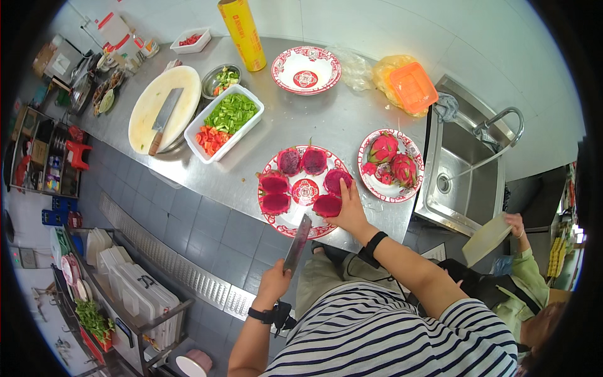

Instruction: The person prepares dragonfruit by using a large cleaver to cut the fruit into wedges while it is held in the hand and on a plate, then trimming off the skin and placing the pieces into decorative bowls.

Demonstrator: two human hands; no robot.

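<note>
My left hand grips a knife with a broad metal blade, its tip over the near rim of a red-patterned white plate. Several halved red dragon fruits lie cut side up in a ring on this plate, among them one half at the left. My right hand reaches over the plate's right side with fingers spread. Its fingertips touch one dragon fruit half, and the thumb is at the lower edge of another half. To the right, a second patterned plate holds whole dragon fruits and cut pieces.
A white tub of chopped green and red peppers stands left, beside a round cutting board bearing a cleaver. Behind are a patterned bowl and yellow roll. A sink and another person are right.
</note>
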